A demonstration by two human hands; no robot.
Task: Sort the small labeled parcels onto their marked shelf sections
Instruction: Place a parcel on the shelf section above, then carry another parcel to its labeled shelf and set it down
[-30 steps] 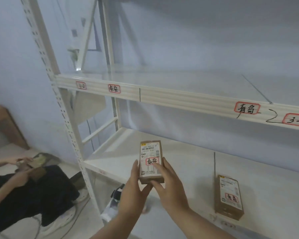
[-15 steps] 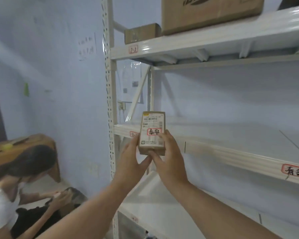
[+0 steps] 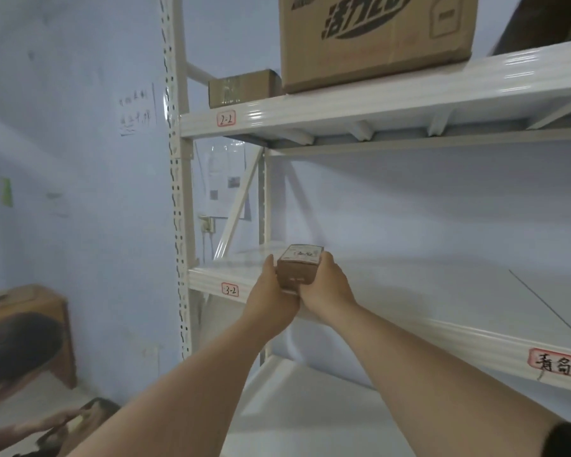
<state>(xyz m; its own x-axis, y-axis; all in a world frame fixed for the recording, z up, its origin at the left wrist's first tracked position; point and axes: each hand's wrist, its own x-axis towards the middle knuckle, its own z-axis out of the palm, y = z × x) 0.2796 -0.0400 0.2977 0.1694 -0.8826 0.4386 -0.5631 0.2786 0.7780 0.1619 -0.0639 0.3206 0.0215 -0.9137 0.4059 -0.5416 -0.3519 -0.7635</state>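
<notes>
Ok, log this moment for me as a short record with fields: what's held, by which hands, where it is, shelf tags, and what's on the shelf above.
held item: small parcel, brown, white label on top
hands: left hand and right hand, one on each side of it
location: at the front edge of the middle shelf, near its left end
released: not yet
label text: too blurred to read
shelf tags: 3-2 tag left of the hands; 2-2 tag on the shelf above
shelf above: large carton and small box
</notes>
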